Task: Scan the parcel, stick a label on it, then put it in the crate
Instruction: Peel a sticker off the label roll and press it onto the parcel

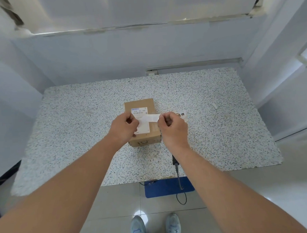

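Observation:
A small brown cardboard parcel (140, 104) rests in the middle of the speckled table (78, 123), a white shipping label with a barcode on its top. Both my hands hover just above it. My left hand (124, 127) pinches the left end of a narrow white label strip (150, 118), and my right hand (173, 128) pinches its right end. The strip is stretched flat between them over the parcel's top. Only the cable end of the scanner (175, 164) shows, below my right wrist at the table's front edge.
A white tag with black characters (182, 114) lies on the table just right of the parcel. A blue crate (169, 187) stands on the tiled floor under the table's front edge, with a black cable looping over it. White walls close in on three sides.

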### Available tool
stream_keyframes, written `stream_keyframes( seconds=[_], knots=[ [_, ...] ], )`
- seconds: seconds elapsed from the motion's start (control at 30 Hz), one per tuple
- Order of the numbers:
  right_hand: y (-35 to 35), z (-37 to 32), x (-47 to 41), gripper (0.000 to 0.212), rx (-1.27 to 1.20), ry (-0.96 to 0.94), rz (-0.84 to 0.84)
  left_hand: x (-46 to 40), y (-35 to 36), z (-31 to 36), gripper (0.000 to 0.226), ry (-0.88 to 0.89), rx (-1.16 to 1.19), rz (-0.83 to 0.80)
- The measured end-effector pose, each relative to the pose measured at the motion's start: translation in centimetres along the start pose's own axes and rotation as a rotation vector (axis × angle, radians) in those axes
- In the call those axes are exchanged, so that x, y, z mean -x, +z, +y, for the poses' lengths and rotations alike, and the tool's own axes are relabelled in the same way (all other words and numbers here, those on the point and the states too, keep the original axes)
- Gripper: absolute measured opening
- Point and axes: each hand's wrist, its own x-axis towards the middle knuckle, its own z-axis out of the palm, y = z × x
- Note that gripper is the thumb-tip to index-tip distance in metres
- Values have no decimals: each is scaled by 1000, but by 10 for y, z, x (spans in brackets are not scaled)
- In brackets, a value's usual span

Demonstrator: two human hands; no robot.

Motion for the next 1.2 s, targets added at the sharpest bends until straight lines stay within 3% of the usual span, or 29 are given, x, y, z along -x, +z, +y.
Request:
stream_keyframes(
  seconds=[0.27,0.43,0.7,1.2],
  knots=[
    [16,-4,4,18,28,38,41,-1,-20,-35,11,-233,-15,190],
    [25,-4,7,19,31,51,21,4,-34,-51,12,-286,-104,288],
    [44,0,9,22,50,32,1,-5,-36,-71,14,-289,-205,223],
    [65,13,5,25,74,-4,57,-32,-43,-84,14,-204,-153,209]
  ],
)
